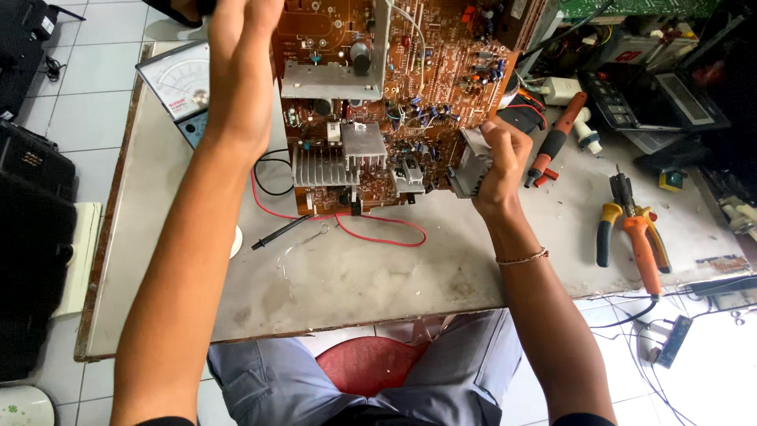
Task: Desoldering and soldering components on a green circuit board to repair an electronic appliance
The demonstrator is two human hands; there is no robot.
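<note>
Nearest, the left hand (pixel 236 79) rises open, fingers cut off by the frame; right hand (pixel 498 162) grips a grey metal part (pixel 471 166) at the brown circuit board's (pixel 410 87) corner — mid-bench (pixel 394 268); orange pliers (pixel 635 233) near the right edge.

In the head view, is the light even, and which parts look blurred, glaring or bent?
Head view: soft, even daylight with faint shadows on the grey workbench; the circuit board and right hand are sharp; the left hand, close to the lens, looks oversized and slightly soft; the white floor at lower right is overexposed; the bench edges bow from wide-angle distortion.
</note>
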